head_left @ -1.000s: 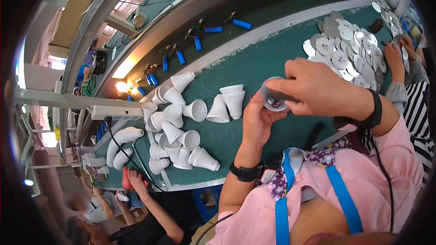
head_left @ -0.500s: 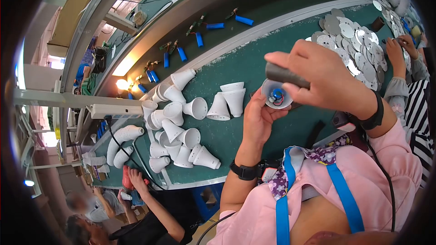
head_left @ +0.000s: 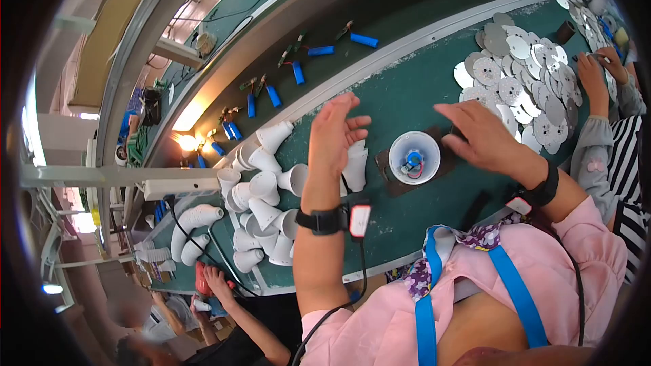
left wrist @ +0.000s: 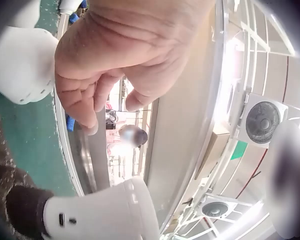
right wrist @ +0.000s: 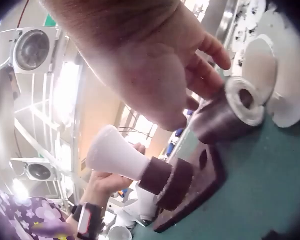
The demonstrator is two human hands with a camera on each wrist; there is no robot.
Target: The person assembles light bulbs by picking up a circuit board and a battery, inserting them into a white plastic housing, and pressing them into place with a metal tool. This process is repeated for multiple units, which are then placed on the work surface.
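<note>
A white cone-shaped lamp shell [head_left: 422, 142] stands upright, wide mouth up, with a blue part and wires inside. Its narrow end sits in a dark round holder [right wrist: 175, 184] on a brown board [right wrist: 210, 175]. My left hand [head_left: 330, 137] is raised to the left of the shell, fingers loosely bent and nothing in them. To the shell's right, my right hand [head_left: 485, 137] holds a thick dark cylinder [right wrist: 217, 117] low by the table. The cylinder has a pale end with a hole, and the hand partly hides it in the head view.
White lamp shells [head_left: 261, 190] lie heaped on the left of the green table [head_left: 400, 102]. A pile of silver discs [head_left: 519, 71] covers the right. Blue cylinders with small boards [head_left: 296, 71] line the dark strip behind. Other people's hands [head_left: 593, 81] work at both ends.
My left hand has let go of the lamp shell and moved left and up. The shell now stands in the holder. My right hand has moved right and down with the dark cylinder.
</note>
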